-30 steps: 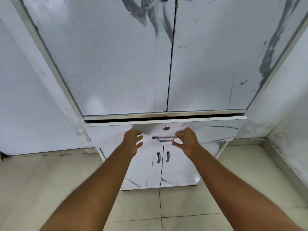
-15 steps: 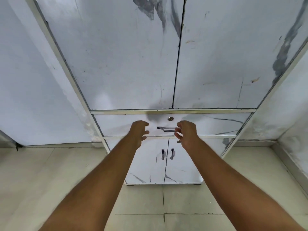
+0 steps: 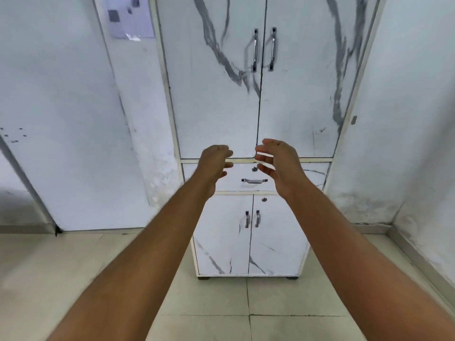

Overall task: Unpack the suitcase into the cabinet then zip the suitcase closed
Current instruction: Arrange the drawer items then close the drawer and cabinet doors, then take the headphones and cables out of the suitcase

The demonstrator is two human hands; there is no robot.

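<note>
Where the pale tiled floor (image 3: 295,299) meets the scuffed white walls (image 3: 61,107), the tall cabinet (image 3: 216,114) stands in a recess, white laminate with grey marble-like veining, all doors closed. Upper double doors carry two long chrome handles (image 3: 263,49); below them a shallow drawer (image 3: 312,177) with a round lock and a curved metal pull (image 3: 254,180); under that, two small doors with short handles (image 3: 252,219), resting on dark feet at the floor. A paper sheet (image 3: 130,16) hangs on the wall at upper left. Compared with half a second ago, the drawer is fully shut and flush, and both hands have come off its front and risen to the seam below the upper doors. Left hand (image 3: 214,163) is empty, fingers loosely curled, not touching anything. Right hand (image 3: 278,163) is empty too, fingers spread and relaxed, clear of the pull. Hands sit close together but apart. Suitcase not in view; frame is motion-blurred.
</note>
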